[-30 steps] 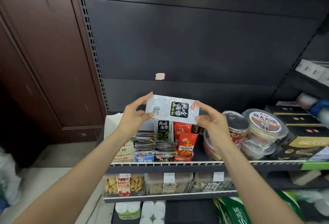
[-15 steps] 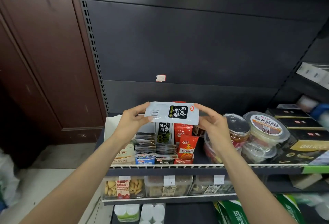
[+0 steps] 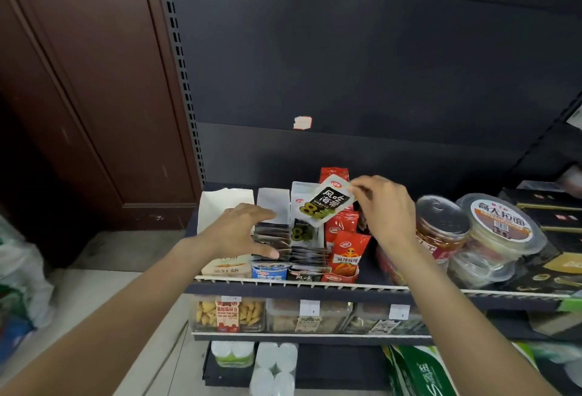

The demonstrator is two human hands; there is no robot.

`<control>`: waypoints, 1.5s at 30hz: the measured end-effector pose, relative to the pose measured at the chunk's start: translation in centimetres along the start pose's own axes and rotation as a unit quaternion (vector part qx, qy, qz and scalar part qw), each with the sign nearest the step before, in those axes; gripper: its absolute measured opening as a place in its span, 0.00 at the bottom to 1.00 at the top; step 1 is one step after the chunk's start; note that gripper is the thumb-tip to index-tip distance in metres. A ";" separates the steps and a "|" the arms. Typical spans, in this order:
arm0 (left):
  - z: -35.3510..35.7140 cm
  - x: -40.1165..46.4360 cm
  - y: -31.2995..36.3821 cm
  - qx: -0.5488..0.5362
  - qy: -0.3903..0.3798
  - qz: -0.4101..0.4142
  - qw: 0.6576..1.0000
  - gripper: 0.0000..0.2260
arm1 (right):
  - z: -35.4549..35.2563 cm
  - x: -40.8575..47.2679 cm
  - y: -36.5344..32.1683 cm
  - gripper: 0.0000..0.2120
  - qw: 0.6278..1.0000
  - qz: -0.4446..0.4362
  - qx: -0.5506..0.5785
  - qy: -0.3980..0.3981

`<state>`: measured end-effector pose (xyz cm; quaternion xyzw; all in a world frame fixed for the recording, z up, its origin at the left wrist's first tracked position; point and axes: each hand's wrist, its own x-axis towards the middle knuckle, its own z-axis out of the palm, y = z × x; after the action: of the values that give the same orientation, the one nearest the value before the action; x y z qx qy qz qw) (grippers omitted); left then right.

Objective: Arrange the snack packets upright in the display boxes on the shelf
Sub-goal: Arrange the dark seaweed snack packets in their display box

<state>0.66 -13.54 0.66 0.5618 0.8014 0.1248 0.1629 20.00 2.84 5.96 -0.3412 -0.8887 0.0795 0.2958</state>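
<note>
My right hand (image 3: 385, 206) pinches the top corner of a white and black seaweed packet (image 3: 327, 203), which hangs tilted above the middle display box (image 3: 307, 272) of like packets. My left hand (image 3: 242, 231) hovers over the blue-fronted display box (image 3: 271, 270) to the left, fingers spread with the thumb low; it holds nothing. Red snack packets (image 3: 348, 252) stand upright in the red box (image 3: 338, 277) on the right. All boxes sit on the black shelf (image 3: 441, 290).
A beige box (image 3: 225, 266) sits at the shelf's left end. Round tubs (image 3: 500, 225) and a red-filled jar (image 3: 441, 225) stand right of my right hand, with dark boxes (image 3: 557, 231) beyond. Clear bins (image 3: 230, 313) fill the lower shelf. A brown cabinet (image 3: 78, 96) stands left.
My left hand has let go of the seaweed packet and dropped over the left box. My right hand alone has turned the packet from level to nearly upright and lowered it toward the middle box.
</note>
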 end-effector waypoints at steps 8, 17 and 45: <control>0.3 1.3 -1.5 -0.010 -0.072 0.008 0.997 0.38 | 2.5 1.0 -1.2 0.11 0.995 -0.039 -0.057 -0.072; 0.3 1.8 -1.8 -0.056 -0.082 0.011 0.995 0.35 | 2.5 2.3 -0.1 0.10 0.995 -0.033 -0.025 -0.086; 0.0 1.3 -1.1 -0.042 -0.049 0.009 0.998 0.27 | 6.6 -0.6 -1.2 0.12 0.934 -0.094 0.005 -0.345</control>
<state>-0.66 -12.67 0.10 0.5671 0.7814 0.1327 0.2242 15.87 1.91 0.75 -0.2065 -0.9636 0.1687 -0.0209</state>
